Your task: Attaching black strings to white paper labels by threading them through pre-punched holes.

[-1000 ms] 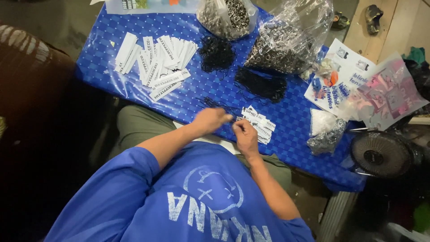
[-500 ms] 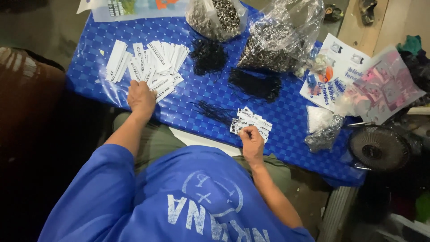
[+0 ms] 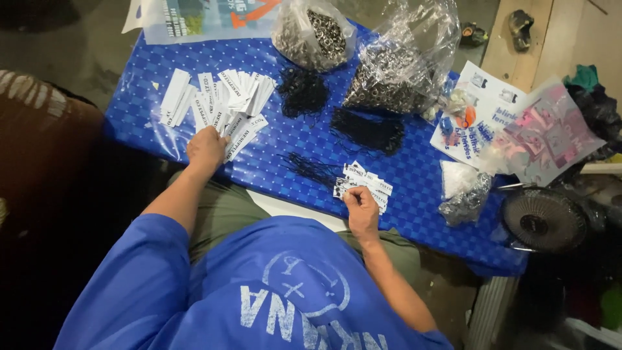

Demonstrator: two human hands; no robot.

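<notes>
Under my left hand [image 3: 206,146] sits the big spread of white paper tags [image 3: 217,104], fanned out on the blue table cover [image 3: 291,152]; fingers curled down onto the nearest tags, touching them, can't tell if any tag is actually pinched. Right hand [image 3: 360,206] rests at the near edge of the small stack of tags [image 3: 363,184], fingertips pressing the lowest one, thumb side hidden so grip unclear. Hands well apart, the small stack nearer my body, the big spread farther out to the left. Between the hands, just left of the small stack, a thin bunch of black strings [image 3: 310,167]. Beyond my right fingers, two more black string piles [image 3: 367,131], then a clear bag of metal rings [image 3: 396,78] and a second bag of rings [image 3: 313,32]. Right of my right hand: small white pouch [image 3: 457,177], dark crumpled bag [image 3: 464,203], printed plastic packets [image 3: 518,133], black round fan [image 3: 541,220] off the table. Blue shirt [image 3: 259,291] fills the bottom.
</notes>
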